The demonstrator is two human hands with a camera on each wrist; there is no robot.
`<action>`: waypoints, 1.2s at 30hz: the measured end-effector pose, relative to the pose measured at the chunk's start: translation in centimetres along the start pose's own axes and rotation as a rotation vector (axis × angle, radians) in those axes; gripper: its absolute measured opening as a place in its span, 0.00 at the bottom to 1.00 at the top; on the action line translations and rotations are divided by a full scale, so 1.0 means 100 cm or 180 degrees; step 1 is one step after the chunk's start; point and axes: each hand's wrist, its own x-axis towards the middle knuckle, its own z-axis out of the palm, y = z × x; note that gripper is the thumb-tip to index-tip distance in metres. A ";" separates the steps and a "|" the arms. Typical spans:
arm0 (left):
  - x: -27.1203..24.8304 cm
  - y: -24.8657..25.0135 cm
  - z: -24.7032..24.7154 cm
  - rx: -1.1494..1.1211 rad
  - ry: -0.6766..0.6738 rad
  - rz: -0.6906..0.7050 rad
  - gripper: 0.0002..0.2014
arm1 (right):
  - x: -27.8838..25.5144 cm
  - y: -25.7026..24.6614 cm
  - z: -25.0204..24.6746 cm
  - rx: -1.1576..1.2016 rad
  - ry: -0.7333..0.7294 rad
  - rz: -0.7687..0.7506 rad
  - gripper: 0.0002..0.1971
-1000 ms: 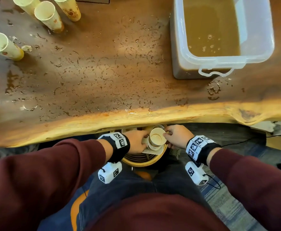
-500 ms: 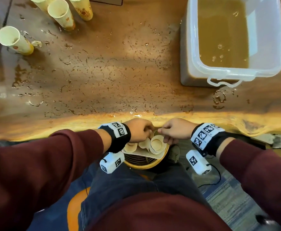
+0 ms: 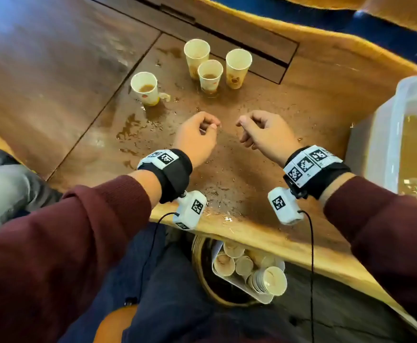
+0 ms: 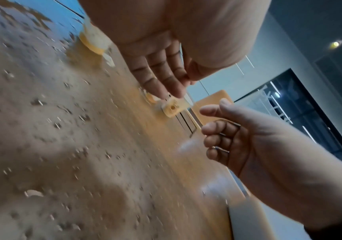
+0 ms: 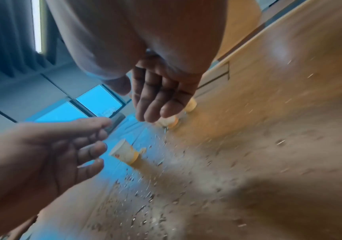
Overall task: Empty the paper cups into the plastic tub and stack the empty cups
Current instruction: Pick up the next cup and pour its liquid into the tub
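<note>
Fingers on both hands hang loosely curled and hold nothing: the left hand (image 3: 197, 137) and the right hand (image 3: 264, 134) hover side by side over the wet wooden table (image 3: 66, 82), near the cups but touching none.

At the right edge sits the plastic tub (image 3: 385, 149), already holding brown liquid; full as it is, it is probably heavy and best left where it stands.

Four paper cups (image 3: 210, 75) stand upright beyond the hands, three clustered and a lone cup (image 3: 145, 89) well apart to the left. At least two show brown liquid at the bottom. They should be light, thin-walled and easily crushed, and with spills around their bases the sides may be damp and slippery, so a gentle wrap around the mid-wall suits better than a rim pinch.

Below the table edge, stacked empty cups (image 3: 267, 278) lie in a bin (image 3: 202, 280).
</note>
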 end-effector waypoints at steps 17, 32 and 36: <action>0.163 -0.065 -0.176 -0.0255 0.0311 -0.1109 0.27 | 0.149 -0.080 0.201 -0.0958 -0.0273 -0.0215 0.36; 0.156 -0.088 -0.135 0.1353 -0.0826 -0.0263 0.38 | 0.122 -0.056 0.169 -0.0463 0.0057 0.0070 0.29; 0.123 -0.065 -0.110 0.1424 -0.0950 -0.0050 0.37 | 0.087 -0.043 0.131 -0.0273 0.0168 0.0022 0.23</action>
